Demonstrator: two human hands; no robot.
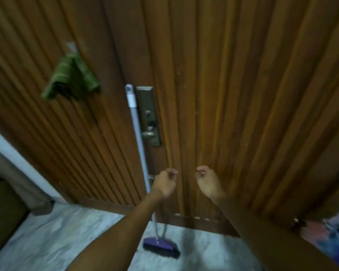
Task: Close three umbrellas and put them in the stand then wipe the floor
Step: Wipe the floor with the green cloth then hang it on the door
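Note:
Both my arms reach forward toward a ribbed wooden door (223,94). My left hand (164,182) has its fingers curled loosely and holds nothing. My right hand (207,181) is also loosely curled and empty. A broom with a grey handle (137,133) and a purple brush head (160,247) leans against the door just left of my left hand, its head resting on the marbled floor (57,231). A green striped cloth (70,79) hangs from a hook on the door's left leaf. No umbrella or stand is clearly in view.
A metal lock plate with a lever handle (149,118) sits beside the broom handle. A brown sofa edge (2,212) and a curtain (18,173) stand at the left. Colourful blurred items (335,231) lie at the right edge.

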